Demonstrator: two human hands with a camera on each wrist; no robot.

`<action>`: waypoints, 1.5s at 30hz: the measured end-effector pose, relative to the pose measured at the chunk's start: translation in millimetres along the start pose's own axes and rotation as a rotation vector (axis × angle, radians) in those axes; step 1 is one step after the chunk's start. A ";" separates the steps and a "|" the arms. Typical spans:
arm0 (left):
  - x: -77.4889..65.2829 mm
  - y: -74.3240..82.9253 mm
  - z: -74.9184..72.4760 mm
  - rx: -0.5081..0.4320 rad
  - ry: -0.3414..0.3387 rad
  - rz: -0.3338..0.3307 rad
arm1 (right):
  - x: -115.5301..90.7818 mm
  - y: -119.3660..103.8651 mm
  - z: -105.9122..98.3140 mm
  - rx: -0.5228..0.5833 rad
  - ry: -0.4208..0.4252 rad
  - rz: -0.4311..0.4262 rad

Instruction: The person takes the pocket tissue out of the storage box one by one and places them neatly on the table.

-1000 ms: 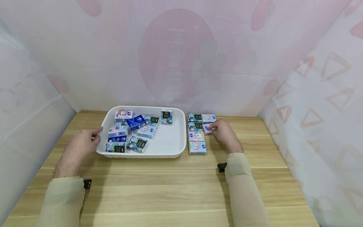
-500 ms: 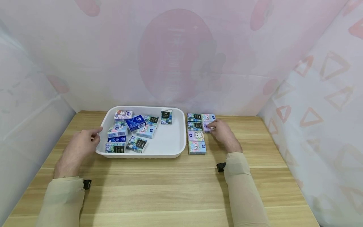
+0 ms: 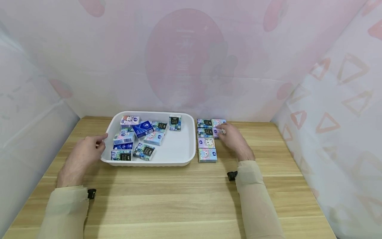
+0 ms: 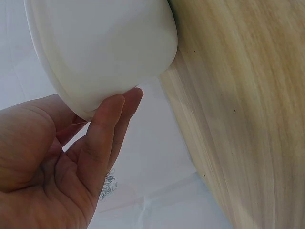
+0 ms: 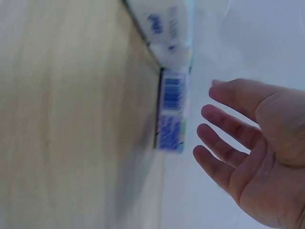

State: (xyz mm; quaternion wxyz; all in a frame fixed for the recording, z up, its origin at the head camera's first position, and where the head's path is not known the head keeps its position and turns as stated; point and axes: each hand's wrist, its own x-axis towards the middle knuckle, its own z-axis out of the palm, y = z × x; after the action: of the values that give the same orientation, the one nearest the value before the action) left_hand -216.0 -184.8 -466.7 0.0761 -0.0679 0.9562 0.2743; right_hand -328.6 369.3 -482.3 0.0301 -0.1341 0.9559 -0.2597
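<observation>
My left hand (image 3: 83, 153) grips the rim of a white plastic tray (image 3: 180, 149). In the left wrist view, its fingers (image 4: 102, 124) press the tray's outer wall, with the thumb on the far side of the rim. Small tissue packs lie in two columns right of the tray. My right hand (image 3: 234, 138) is over the purple tissue pack (image 3: 216, 133) in the right column, below a light-blue tissue pack (image 3: 219, 122). In the right wrist view, the fingers are loosely spread and hold nothing, apart from the barcoded end of a pack (image 5: 171, 112).
Several tissue packs, such as a dark-blue one (image 3: 143, 129) and a flowered one (image 3: 175, 122), lie jumbled in the tray. Left column: two black-labelled packs, then a purple pack (image 3: 206, 143) and a light-blue one. Printed cloth walls enclose the wooden table (image 3: 167, 199).
My right fingers have let go of the purple tissue pack and lifted slightly; the pack stays in the right column against its neighbours. The left hand and tray have not moved.
</observation>
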 end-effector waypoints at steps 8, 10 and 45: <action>1.3 0.7 0.1 0.014 0.024 0.015 | -4.7 -33.5 -2.7 0.036 0.037 -0.018; 1.2 0.5 0.2 0.016 0.025 0.016 | -5.3 -43.0 -1.1 0.020 0.036 -0.043; 2.1 1.5 0.9 0.022 0.036 0.008 | -5.1 -178.7 71.1 -0.201 -0.101 -0.368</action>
State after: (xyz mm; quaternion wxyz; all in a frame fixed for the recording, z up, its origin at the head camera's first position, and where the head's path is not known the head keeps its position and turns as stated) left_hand -218.2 -183.2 -467.0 0.0586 -0.0682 0.9607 0.2626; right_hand -271.6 187.7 -453.6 0.0163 -0.3214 0.9337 -0.1570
